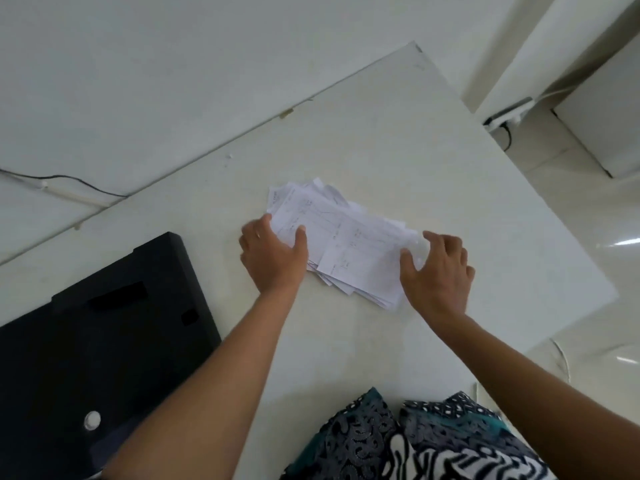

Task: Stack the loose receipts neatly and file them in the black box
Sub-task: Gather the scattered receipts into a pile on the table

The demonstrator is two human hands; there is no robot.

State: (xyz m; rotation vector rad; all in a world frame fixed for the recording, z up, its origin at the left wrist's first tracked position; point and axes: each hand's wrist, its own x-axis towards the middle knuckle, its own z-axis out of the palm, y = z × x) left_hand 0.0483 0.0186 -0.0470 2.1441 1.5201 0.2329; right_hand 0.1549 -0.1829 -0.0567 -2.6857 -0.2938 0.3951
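A loose pile of white receipts (346, 237) lies in the middle of the white table (398, 140), its sheets fanned out and uneven. My left hand (273, 254) presses the pile's left end, thumb on top of the paper and fingers along the edge. My right hand (438, 271) cups the right end, fingers curled against the sheets' edge. The black box (86, 341) lies flat at the table's left, closed, with a white round button near its front.
The table stands against a white wall (173, 64) with a thin black cable. A power strip (505, 114) and white furniture sit on the floor at the right. My patterned clothing (415, 441) shows at the bottom.
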